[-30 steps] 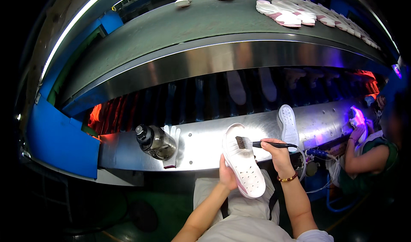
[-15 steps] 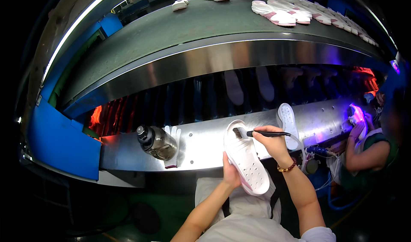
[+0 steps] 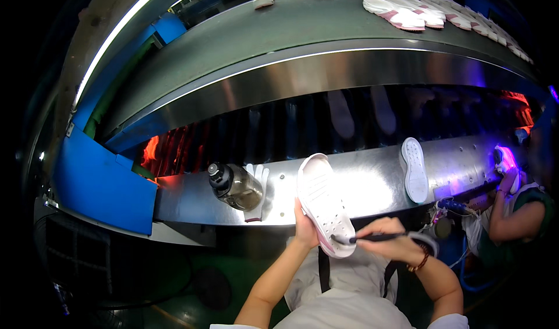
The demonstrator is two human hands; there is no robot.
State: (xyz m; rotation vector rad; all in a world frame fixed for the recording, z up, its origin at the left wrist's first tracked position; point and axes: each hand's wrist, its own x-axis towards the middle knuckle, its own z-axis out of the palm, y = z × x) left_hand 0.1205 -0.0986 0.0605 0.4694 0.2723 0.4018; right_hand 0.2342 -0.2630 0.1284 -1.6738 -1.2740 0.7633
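Now brush on sole, both hands

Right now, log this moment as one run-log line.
left hand: holds white shoe sole | right hand: holds dark brush, tip on sole's near end | bottle: on steel ledge

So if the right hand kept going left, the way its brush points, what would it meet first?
The brush in the right hand already meets the white shoe sole; just past that is probably the left hand holding it, though depth is unclear.
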